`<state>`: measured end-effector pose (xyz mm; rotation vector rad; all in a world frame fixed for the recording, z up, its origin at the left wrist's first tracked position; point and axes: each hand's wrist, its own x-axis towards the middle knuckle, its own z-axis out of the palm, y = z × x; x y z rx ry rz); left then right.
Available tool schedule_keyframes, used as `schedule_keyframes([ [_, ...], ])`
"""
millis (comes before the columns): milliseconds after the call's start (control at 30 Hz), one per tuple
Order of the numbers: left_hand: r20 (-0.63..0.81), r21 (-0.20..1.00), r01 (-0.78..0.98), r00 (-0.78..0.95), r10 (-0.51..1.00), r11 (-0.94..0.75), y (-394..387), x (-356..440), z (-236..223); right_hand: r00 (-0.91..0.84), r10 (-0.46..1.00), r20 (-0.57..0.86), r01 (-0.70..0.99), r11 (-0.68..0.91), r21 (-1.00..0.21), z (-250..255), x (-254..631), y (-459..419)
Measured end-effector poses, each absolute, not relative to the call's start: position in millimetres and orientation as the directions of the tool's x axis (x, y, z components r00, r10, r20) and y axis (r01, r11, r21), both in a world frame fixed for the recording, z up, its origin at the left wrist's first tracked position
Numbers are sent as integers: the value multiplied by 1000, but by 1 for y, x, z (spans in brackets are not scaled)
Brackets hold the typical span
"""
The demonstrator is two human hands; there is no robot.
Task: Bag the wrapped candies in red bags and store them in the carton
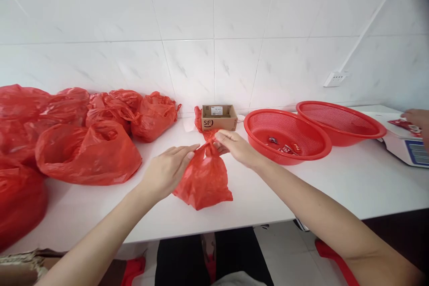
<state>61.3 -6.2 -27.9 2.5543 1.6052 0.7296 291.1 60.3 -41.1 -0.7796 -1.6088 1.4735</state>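
Observation:
A small red plastic bag (208, 183) stands near the table's front edge, its top gathered and twisted. My left hand (169, 167) pinches one side of the bag's top between thumb and fingers. On the other side, my right hand (233, 145) grips the gathered neck, fingers closed. What lies inside the bag is hidden by the plastic. Just behind it is a small open cardboard box (219, 123) marked SF, with another bit of red plastic (198, 118) at its left side.
Several filled red bags (90, 152) crowd the left of the table. To the right stand a red basket (288, 116) with a few small packets (288, 149) and a second red basket (342, 118). Another person's hand (417, 118) holds packets over a scale (398, 143).

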Motion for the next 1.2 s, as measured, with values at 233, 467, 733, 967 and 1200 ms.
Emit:
schedule_keyframes([
  [233,290,458,826,211,934,-329,-20,58,-50,-458,885,84,-127,28,-992,-65,304,70],
  [467,321,516,808,126,939,-285,-12,105,-49,-478,868,137,-144,76,-987,-57,285,42],
  [733,20,580,785,252,968,-216,-27,80,-47,-258,961,104,177,153,-972,-88,304,78],
  [967,-173,886,457,474,863,-73,-38,62,-46,-188,973,137,245,181,-952,-103,298,90],
  [1200,316,912,208,196,928,-354,-5,94,-49,-569,788,235,90,344,-935,-73,277,36],
])
